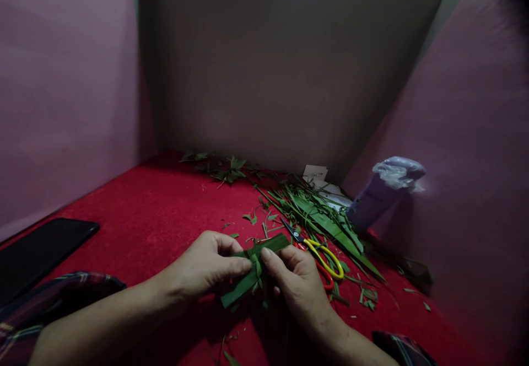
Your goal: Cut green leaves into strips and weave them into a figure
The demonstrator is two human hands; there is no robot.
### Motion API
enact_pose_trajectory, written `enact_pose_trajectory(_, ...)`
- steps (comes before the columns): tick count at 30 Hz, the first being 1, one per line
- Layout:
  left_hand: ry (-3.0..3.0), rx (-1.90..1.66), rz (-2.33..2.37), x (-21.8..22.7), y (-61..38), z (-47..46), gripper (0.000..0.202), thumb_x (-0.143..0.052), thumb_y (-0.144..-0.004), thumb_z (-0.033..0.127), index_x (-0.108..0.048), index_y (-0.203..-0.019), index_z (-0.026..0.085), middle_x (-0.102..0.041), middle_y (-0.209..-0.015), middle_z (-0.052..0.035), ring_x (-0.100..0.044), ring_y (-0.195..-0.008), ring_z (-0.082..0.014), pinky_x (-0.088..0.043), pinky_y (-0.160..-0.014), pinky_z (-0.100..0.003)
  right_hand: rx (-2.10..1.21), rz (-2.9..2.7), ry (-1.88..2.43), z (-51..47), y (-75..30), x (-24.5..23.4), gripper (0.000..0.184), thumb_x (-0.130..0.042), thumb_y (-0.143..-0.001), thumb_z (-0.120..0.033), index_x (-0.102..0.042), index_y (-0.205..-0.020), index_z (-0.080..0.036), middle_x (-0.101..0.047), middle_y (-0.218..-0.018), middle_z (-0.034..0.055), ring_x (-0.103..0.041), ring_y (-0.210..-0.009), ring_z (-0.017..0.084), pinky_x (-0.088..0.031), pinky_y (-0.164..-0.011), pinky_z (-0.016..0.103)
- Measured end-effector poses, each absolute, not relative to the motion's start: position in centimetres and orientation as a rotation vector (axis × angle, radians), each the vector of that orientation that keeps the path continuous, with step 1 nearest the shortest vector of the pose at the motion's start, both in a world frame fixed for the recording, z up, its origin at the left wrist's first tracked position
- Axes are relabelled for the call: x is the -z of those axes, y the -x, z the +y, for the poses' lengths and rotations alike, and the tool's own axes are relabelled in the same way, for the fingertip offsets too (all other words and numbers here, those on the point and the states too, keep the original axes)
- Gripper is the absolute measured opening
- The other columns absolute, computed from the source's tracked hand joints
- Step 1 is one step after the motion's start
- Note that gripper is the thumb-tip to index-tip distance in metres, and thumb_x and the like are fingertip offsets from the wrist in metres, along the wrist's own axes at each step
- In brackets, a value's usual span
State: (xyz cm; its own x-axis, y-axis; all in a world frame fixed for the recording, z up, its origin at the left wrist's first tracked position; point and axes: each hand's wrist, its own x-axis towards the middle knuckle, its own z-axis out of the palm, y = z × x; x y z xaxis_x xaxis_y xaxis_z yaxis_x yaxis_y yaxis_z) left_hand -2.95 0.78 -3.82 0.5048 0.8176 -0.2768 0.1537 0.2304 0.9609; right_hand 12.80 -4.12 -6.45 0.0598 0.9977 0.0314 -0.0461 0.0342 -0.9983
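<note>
Both hands meet low in the middle of the head view over a red cloth [157,206]. My left hand [209,264] pinches a folded green leaf strip [252,269] from the left, thumb and fingers closed on it. From the right, my right hand [300,283] grips the same leaf piece, its thumb pressed on the fold. The strip crosses itself in a knot between the two thumbs. Yellow-handled scissors [324,256] lie just right of my right hand, with a red-handled pair [326,280] under them.
A heap of long green leaves [322,217] lies beyond the scissors. Leaf scraps [225,170] sit near the back board. A purple wrapped tube [382,189] leans at the right. A black phone [39,250] lies at the left edge. Pink and brown boards wall in the cloth.
</note>
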Motion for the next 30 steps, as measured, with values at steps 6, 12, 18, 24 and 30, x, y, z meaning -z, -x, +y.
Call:
enact_pose_trajectory(6, -1.283, -0.573, 0.989, 3.76, 2.94, 0.8, 0.032, -0.073, -0.052, 0.038, -0.05, -0.052, 0.015, -0.046, -0.041, 0.007, -0.038, -0.037, -0.0066, -0.025, -0.04, -0.02, -1.112, -1.18, 1.155, -4.27, -12.67, 6.17, 0.03, -0.058, -0.079, -0.036, -0.05, -0.059, -0.016, -0.039, -0.049, -0.0075, -0.032, -0.044, 0.005, -0.027, -0.039, 0.016)
enact_pose_trajectory(12, -1.296, -0.57, 0.989, 3.65, 2.9, 0.71, 0.03, -0.071, -0.054, 0.035, -0.05, -0.051, 0.015, -0.046, -0.04, 0.0064, -0.038, -0.037, -0.0066, -0.025, -0.04, -0.02, -0.959, -1.316, 1.187, -4.11, -12.74, 6.19, 0.026, -0.055, -0.081, -0.032, -0.056, -0.062, -0.014, -0.041, -0.051, -0.0063, -0.032, -0.046, 0.006, -0.028, -0.041, 0.017)
enact_pose_trajectory(18, -1.283, -0.592, 0.985, 3.35, 2.77, 0.4, 0.026, -0.069, -0.056, 0.033, -0.051, -0.052, 0.014, -0.048, -0.042, 0.0058, -0.04, -0.038, -0.0068, -0.027, -0.04, -0.02, -0.678, -1.521, 1.277, -4.53, -13.19, 6.36, 0.025, -0.051, -0.084, -0.03, -0.06, -0.066, -0.014, -0.052, -0.059, -0.0014, -0.044, -0.055, 0.01, -0.035, -0.051, 0.021)
enact_pose_trajectory(24, -1.294, -0.598, 1.044, 3.52, 2.62, 0.35, 0.025, -0.067, -0.057, 0.031, -0.049, -0.05, 0.015, -0.044, -0.039, 0.0067, -0.038, -0.036, -0.0061, -0.026, -0.038, -0.019, -0.379, -1.759, 1.156, -4.85, -13.4, 5.82, 0.02, -0.049, -0.085, -0.019, -0.061, -0.069, -0.015, -0.056, -0.063, 0.0021, -0.05, -0.058, 0.013, -0.038, -0.055, 0.023)
enact_pose_trajectory(30, -1.257, -0.593, 1.019, 3.8, 2.6, 0.01, 0.024, -0.067, -0.056, 0.03, -0.049, -0.052, 0.016, -0.044, -0.038, 0.0075, -0.038, -0.034, -0.0058, -0.026, -0.036, -0.018, -0.07, -1.943, 1.089, -4.7, -13.53, 6.19, 0.016, -0.049, -0.083, -0.01, -0.063, -0.078, -0.014, -0.061, -0.071, 0.0067, -0.056, -0.063, 0.015, -0.043, -0.059, 0.026)
